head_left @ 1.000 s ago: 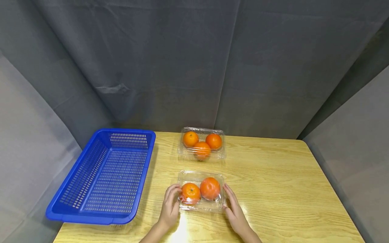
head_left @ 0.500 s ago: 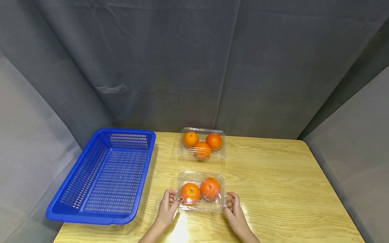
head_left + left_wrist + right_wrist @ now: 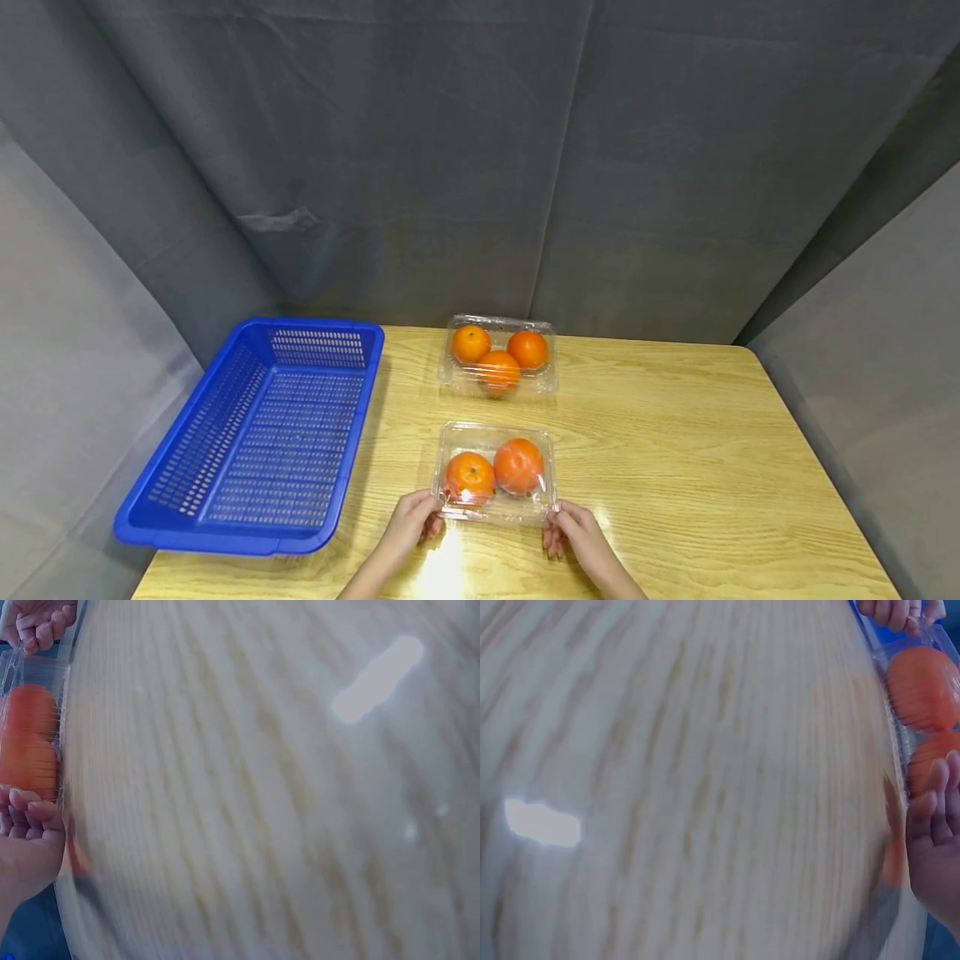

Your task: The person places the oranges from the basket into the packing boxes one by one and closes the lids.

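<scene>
A clear plastic clamshell box (image 3: 491, 433) with two round orange fruits lies near the table's front edge. The left one, an orange fruit (image 3: 470, 478), shows a small stem mark; the other orange fruit (image 3: 519, 467) sits beside it. My left hand (image 3: 408, 523) pinches the box at its front left corner. At the front right corner, my right hand (image 3: 579, 537) pinches the rim, its fingers curled below. In the left wrist view the right hand (image 3: 41, 622) holds one end of the box. The right wrist view shows the left hand (image 3: 892, 611) at the opposite end.
A second clear clamshell box (image 3: 540, 382) holding three orange fruits stands behind, near the back edge. On the left is a blue perforated plastic basket (image 3: 352, 433). The wooden table (image 3: 675, 450) extends to the right. Grey cloth (image 3: 390, 167) surrounds the back and sides.
Both hands have slid from the sides of the front box toward me, to its front corners, and their fingers have curled under. The boxes and basket have stayed in place.
</scene>
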`<state>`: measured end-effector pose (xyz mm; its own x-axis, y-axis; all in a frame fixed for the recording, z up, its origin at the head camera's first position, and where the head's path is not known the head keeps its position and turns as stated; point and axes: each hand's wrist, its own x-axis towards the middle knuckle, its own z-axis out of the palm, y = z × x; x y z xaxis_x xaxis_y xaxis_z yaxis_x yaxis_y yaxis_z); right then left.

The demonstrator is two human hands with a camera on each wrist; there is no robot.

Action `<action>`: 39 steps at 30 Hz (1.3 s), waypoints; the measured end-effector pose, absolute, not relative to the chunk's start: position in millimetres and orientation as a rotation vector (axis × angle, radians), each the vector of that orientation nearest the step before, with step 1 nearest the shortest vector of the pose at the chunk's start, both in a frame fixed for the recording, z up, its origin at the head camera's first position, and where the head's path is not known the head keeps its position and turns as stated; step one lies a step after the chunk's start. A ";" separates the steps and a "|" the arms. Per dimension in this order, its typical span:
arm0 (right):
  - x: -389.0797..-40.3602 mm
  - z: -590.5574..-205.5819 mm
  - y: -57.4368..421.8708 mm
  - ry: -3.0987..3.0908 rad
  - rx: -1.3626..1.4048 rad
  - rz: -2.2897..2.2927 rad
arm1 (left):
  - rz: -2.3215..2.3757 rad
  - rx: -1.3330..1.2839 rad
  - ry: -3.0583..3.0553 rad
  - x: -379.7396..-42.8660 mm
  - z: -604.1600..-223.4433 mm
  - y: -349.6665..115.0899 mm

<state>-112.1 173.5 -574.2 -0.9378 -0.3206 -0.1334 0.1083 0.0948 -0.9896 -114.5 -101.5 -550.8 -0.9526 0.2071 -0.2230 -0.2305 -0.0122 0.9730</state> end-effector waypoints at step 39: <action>-111.4 -573.6 174.4 1.952 -0.121 -1.949 | 2.016 -0.004 2.037 -114.8 -561.7 -101.5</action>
<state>-111.4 174.4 -573.6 -0.9250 -0.3214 -0.2027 0.2022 0.0353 -0.9787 -114.8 -101.5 -561.7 -0.9622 0.1898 -0.1954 -0.1934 0.0293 0.9807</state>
